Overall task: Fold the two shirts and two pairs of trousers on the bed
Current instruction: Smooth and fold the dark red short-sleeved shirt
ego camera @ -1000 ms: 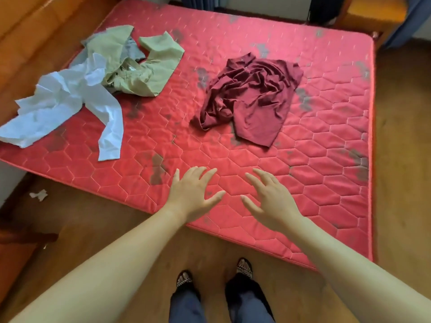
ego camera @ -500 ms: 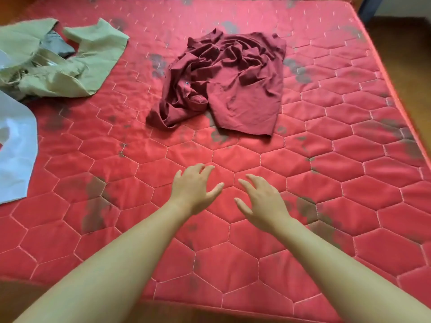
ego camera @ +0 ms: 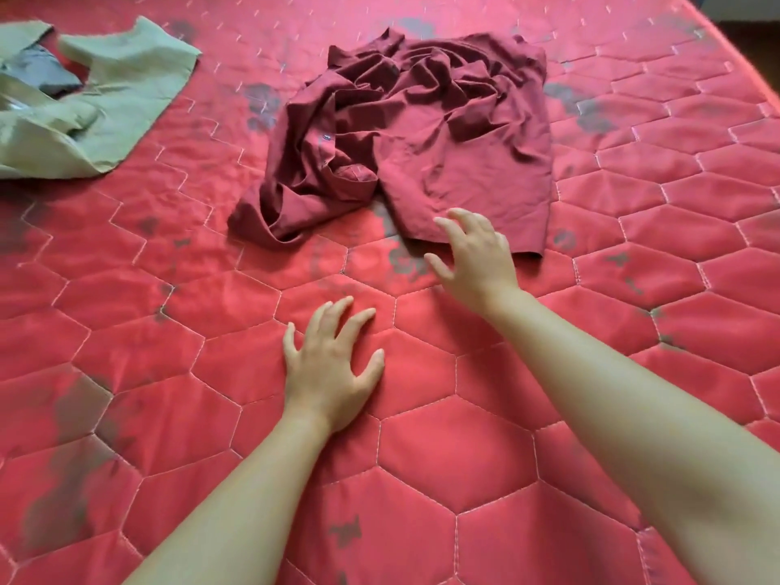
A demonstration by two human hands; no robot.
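A crumpled maroon shirt (ego camera: 422, 137) lies on the red quilted mattress (ego camera: 485, 449), above the middle of the view. My right hand (ego camera: 477, 255) reaches over its near hem, fingers spread, holding nothing. My left hand (ego camera: 333, 369) rests flat on the mattress closer to me, fingers apart. A rumpled olive-green garment (ego camera: 105, 99) lies at the upper left, with a small grey cloth (ego camera: 42, 71) on it. The white garment is out of view.
The mattress's right edge (ego camera: 743, 48) shows at the upper right, with dark floor beyond. Grey stains dot the quilted cover between the clothes and my hands.
The view has moved forward over the bed. My right hand has reached ahead to the maroon shirt's near hem. My left hand has lowered onto the mattress.
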